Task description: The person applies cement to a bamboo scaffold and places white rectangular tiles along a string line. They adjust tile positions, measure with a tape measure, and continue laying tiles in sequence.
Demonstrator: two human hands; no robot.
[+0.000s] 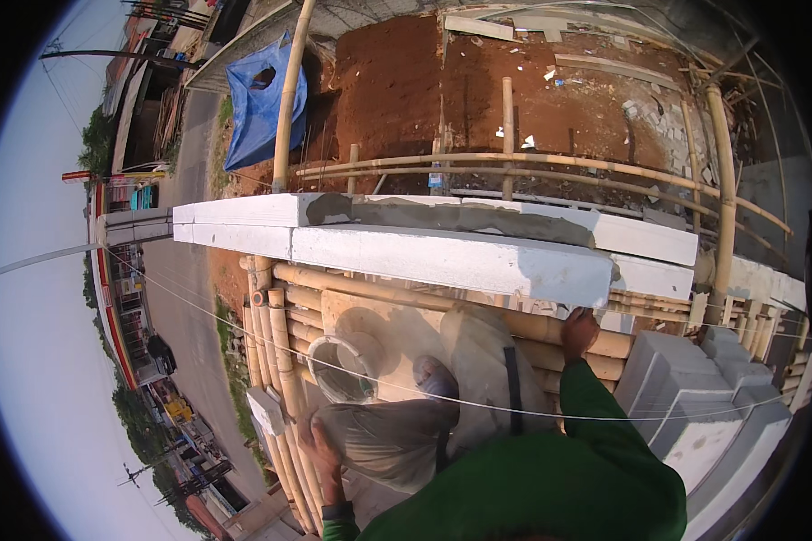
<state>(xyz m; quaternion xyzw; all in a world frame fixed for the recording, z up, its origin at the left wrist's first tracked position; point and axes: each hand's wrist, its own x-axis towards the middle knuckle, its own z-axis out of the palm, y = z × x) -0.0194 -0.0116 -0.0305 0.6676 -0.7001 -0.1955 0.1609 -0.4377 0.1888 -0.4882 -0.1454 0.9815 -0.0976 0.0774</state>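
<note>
Fingers of the right hand [579,334] are curled narrow just below the near right end of the white block wall [235,212], close under a long white block [559,270]; whether they grip anything cannot be told. Those of the left hand [320,446] are loosely extended beside the bent knee [379,442], well back from the wall, with nothing seen in them.

If that block shifted or tipped off its bed, the right fingers could be pinched against the bamboo poles [537,326] lying along the wall's near side; how firmly it is seated cannot be seen. A thin pale string [478,412] slants across on the person's side of the wall, and a moving arm might snag it. Between wall and knee, a round, mortar-smeared bucket [320,356] stands near a shoe [436,379], so a careless step could knock it over. To the wall's near left, a small block piece [264,410] sits on round poles and might roll off if they were jolted.

The wall's blocks are crisp-edged, matte and chalky; the grey mortar [478,221] along it is rough and uneven. Smooth-faced grey blocks [686,379] are stacked at its near right. Beyond it lie crumbly red earth [388,90] and a creased blue tarp [266,99].
</note>
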